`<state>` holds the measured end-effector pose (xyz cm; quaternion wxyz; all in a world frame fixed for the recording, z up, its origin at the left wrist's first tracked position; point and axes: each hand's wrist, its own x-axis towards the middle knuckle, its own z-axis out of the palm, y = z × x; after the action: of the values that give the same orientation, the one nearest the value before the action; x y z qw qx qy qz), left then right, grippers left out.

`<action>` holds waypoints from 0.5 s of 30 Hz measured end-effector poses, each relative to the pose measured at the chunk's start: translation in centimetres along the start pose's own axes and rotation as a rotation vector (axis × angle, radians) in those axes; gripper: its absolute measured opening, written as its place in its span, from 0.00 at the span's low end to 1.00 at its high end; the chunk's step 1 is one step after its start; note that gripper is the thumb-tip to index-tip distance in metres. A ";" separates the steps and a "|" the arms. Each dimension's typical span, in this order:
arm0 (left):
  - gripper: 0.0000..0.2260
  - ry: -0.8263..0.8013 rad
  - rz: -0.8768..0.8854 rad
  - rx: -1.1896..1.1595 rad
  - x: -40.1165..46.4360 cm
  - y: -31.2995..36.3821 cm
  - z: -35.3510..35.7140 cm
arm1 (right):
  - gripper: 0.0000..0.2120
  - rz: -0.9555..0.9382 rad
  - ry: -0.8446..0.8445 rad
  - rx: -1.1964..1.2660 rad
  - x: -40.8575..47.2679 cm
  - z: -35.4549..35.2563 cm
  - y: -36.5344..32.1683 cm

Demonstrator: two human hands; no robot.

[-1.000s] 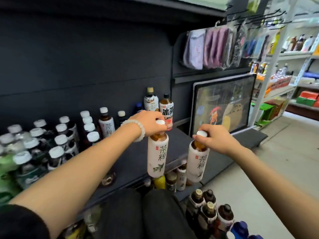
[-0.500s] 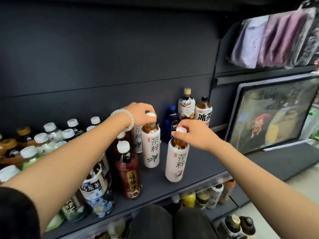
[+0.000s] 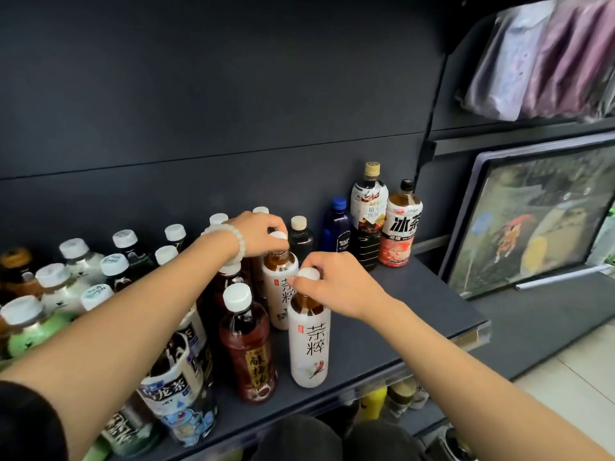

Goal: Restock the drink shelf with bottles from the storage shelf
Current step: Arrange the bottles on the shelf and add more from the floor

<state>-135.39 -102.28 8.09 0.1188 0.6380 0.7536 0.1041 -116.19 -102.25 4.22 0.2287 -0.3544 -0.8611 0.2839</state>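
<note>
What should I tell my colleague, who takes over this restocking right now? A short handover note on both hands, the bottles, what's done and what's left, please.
Left hand grips the cap of the rear white tea bottle, standing on the drink shelf beside the dark bottles.
Right hand grips the cap of the front white tea bottle, upright near the shelf's front edge, next to the red-brown bottle.
Done: both bottles appear set down on the shelf.
Left: release both, straighten the row, then fetch more; the right part of the shelf has bare room.
</note>
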 end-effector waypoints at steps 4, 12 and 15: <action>0.03 -0.007 -0.001 0.000 0.5 -0.5 0.3 | 0.12 0.009 0.001 0.011 0.5 0.7 -0.3; 0.04 -0.027 0.030 -0.043 0.9 -1.1 0.1 | 0.11 0.009 -0.017 -0.030 0.8 1.0 -1.0; 0.05 -0.025 0.046 -0.055 0.7 -1.3 0.1 | 0.11 0.023 -0.016 -0.041 0.9 1.1 -1.1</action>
<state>-136.74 -101.78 7.57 0.1434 0.6530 0.7339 0.1197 -118.01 -102.59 4.31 0.2112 -0.3666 -0.8645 0.2714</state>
